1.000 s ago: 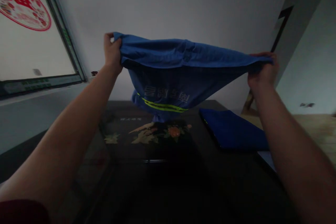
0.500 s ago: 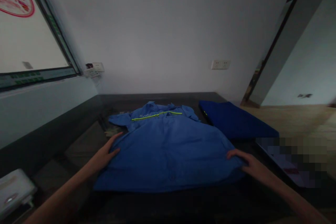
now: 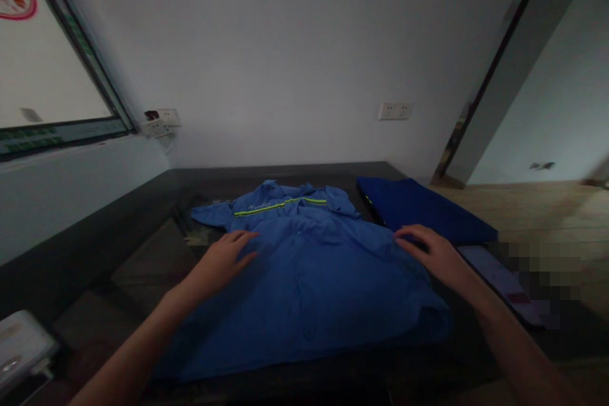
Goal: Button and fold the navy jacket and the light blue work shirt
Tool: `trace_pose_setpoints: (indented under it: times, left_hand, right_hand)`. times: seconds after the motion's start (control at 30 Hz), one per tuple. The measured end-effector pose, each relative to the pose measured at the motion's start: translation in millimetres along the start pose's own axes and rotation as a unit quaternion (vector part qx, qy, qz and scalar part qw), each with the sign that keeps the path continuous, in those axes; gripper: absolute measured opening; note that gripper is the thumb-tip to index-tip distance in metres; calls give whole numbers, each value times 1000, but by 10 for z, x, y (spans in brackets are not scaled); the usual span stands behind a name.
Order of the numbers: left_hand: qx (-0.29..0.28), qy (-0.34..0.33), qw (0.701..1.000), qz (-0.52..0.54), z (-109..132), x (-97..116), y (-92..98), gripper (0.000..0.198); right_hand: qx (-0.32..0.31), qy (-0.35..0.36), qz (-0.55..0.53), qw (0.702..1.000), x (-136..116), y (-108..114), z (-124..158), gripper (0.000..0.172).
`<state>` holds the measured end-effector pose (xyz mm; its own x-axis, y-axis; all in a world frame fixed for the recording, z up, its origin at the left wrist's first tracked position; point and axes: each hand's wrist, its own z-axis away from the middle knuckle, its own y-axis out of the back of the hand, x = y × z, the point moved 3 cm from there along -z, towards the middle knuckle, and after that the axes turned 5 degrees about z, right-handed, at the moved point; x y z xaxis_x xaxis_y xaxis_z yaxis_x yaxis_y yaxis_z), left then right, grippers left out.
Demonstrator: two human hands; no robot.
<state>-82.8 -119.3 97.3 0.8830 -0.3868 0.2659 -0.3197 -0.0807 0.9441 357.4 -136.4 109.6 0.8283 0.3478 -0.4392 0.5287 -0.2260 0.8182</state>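
A blue work shirt [image 3: 304,285] with a yellow-green stripe across the chest lies front up on a dark table [image 3: 280,172], its collar toward the wall. Over the shirt's left side is my left hand [image 3: 228,257], thumb and fingers apart, holding nothing. My right hand [image 3: 428,250] hovers at the shirt's right edge, thumb and fingers parted with nothing seen between them. Whether the fingertips touch the cloth is hard to tell.
A folded dark blue cloth [image 3: 428,209] lies at the back right, with a flat purplish item [image 3: 499,279] nearer. At the lower left sits a white device [image 3: 23,346]. Wall sockets [image 3: 396,111] are behind the table.
Both hands have let go of the shirt's side edges and moved up toward its chest, my left hand also inward. The lower cloth now lies closer to the table's front edge.
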Motion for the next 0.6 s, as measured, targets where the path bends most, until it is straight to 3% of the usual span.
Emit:
trace_pose_setpoints:
  times: [0.07,0.17,0.23,0.33,0.43,0.6]
  left_hand:
    - [-4,-33,999,30,-278,226,-155,40]
    - [58,19,998,5,-555,330,-504,44]
    - [85,62,994,-23,-620,301,-747,50]
    - [78,80,993,-39,-629,225,-987,53]
    - [73,74,993,-57,-639,153,-1023,50]
    - [48,37,996,-60,-692,59,-966,36]
  right_hand:
    - [21,46,9,999,-246,-223,-286,28]
    - [-2,74,42,996,-441,-705,-603,24]
    - [-18,55,83,995,-419,-1034,-698,31]
    - [-49,38,128,990,-295,-1395,-701,42]
    - [-56,36,156,985,-200,-1524,-686,46]
    - [-64,39,193,978,-140,-1522,-763,41]
